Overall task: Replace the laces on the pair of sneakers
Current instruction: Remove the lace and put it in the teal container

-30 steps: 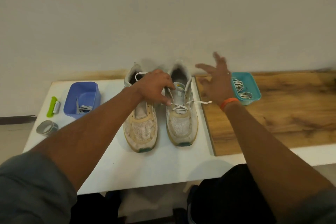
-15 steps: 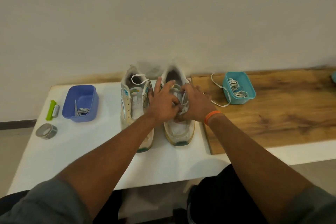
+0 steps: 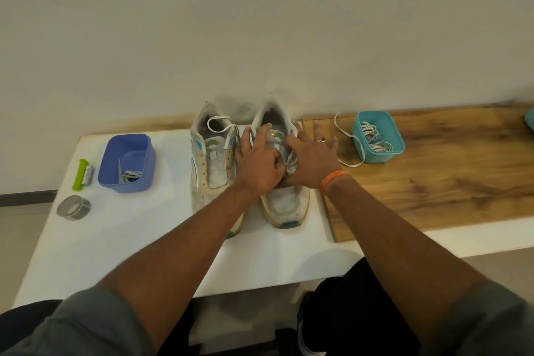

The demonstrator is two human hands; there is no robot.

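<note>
White table (image 3: 121, 240), far wall. My left hand (image 3: 257, 165) and right hand (image 3: 310, 160) pinch the lace (image 3: 290, 163) on the right sneaker (image 3: 284, 205); best drawn out evenly, eyelet by eyelet.

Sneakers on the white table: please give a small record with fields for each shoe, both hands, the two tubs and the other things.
left sneaker: no lace in its eyelets, a loose lace lies at its opening
right sneaker: lace still crossed at mid-tongue
left hand: on right sneaker, pinching the lace
right hand: on right sneaker, fingers at the lace
teal tub: on wooden board, holds laces
blue tub: holds grey laces
others: green tool, tape roll
</note>
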